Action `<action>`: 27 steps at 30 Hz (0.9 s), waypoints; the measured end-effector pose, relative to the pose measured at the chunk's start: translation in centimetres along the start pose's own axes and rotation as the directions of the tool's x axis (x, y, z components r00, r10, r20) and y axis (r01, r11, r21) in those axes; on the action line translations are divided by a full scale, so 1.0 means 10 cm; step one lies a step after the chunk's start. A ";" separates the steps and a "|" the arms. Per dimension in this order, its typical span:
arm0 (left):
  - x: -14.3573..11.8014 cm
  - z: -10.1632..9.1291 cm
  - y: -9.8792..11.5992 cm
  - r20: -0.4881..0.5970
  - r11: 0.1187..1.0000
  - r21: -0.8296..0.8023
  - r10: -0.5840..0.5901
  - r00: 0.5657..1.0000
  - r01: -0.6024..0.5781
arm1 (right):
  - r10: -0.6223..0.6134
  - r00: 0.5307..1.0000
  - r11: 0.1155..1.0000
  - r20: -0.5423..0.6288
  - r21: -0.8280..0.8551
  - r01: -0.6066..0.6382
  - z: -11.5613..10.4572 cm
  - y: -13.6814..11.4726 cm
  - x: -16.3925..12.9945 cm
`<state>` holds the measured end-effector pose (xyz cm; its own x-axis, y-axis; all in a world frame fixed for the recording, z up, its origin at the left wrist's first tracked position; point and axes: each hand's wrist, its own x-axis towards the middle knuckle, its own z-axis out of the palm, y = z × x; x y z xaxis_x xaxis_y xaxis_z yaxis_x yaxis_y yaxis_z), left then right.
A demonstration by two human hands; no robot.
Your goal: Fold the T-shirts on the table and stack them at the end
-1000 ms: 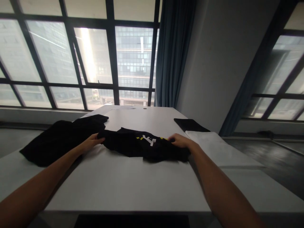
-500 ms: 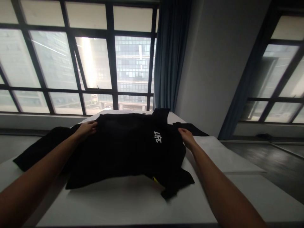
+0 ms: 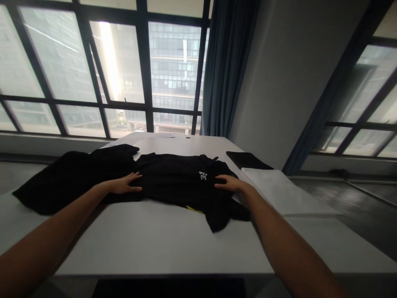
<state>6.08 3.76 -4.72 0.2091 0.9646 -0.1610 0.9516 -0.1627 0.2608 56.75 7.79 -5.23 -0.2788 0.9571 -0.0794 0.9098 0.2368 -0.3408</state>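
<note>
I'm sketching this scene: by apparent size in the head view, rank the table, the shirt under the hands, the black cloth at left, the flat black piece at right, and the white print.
1. Table
2. Shirt and black cloth: too alike to rank
3. Flat black piece
4. White print

T-shirt (image 3: pixel 173 182): black cloth, marked with white lettering (image 3: pixel 202 176) right of centre; a narrow yellow strip (image 3: pixel 194 209) shows along its near edge. Heaped clothing (image 3: pixel 71 178) at left: uniform black. Folded cloth (image 3: pixel 249 160) toward the right: black. Tabletop (image 3: pixel 167 244): white. Curtain (image 3: pixel 223 70), far side: slate blue, darker vertical bands in the folds. Window frame (image 3: pixel 142 62), far side: black, a grid pattern.
</note>
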 end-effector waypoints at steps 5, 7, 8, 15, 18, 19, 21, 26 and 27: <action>-0.06 0.03 0.02 -0.024 0.999 0.038 -0.010 1.000 0.011 | 0.118 0.973 0.969 -0.199 -0.191 -0.157 0.07 0.04 0.10; -0.07 0.05 0.08 -0.051 0.998 0.068 -0.013 0.999 0.016 | 0.086 0.966 0.966 -0.243 -0.217 -0.140 0.06 -0.01 0.11; -0.08 0.06 0.10 -0.052 0.997 0.077 -0.017 0.999 0.021 | 0.055 0.971 0.972 -0.233 -0.211 -0.106 0.04 -0.04 0.10; -0.21 -0.11 0.11 0.059 0.999 0.045 0.006 0.998 -0.009 | 0.070 0.993 0.985 0.091 -0.163 -0.055 -0.34 -0.27 -0.20; -0.29 -0.17 0.16 0.035 0.996 0.069 0.055 0.998 -0.058 | 0.129 0.991 0.954 0.038 -0.278 -0.113 -0.38 -0.47 -0.15; -0.30 -0.17 0.19 0.014 0.994 0.077 0.081 0.997 -0.081 | 0.107 0.994 0.949 -0.005 -0.298 -0.104 -0.37 -0.53 -0.08; -0.29 -0.15 0.24 -0.039 0.989 0.068 0.136 0.990 -0.133 | 0.068 0.996 0.949 -0.059 -0.305 -0.083 -0.32 -0.62 0.14; -0.14 -0.04 0.24 -0.045 0.990 0.012 0.144 0.989 -0.143 | 0.246 0.969 0.895 0.007 -0.386 -0.225 -0.41 -0.46 0.79; -0.12 -0.02 0.23 -0.025 0.990 0.003 0.138 0.990 -0.138 | 0.257 0.966 0.880 -0.037 -0.403 -0.250 -0.46 -0.38 0.88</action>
<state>7.94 2.25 -3.77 0.3323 0.9379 -0.0993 0.9144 -0.2946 0.2776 52.25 16.11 -0.30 -0.0241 0.9913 -0.1293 0.9945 0.0370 0.0977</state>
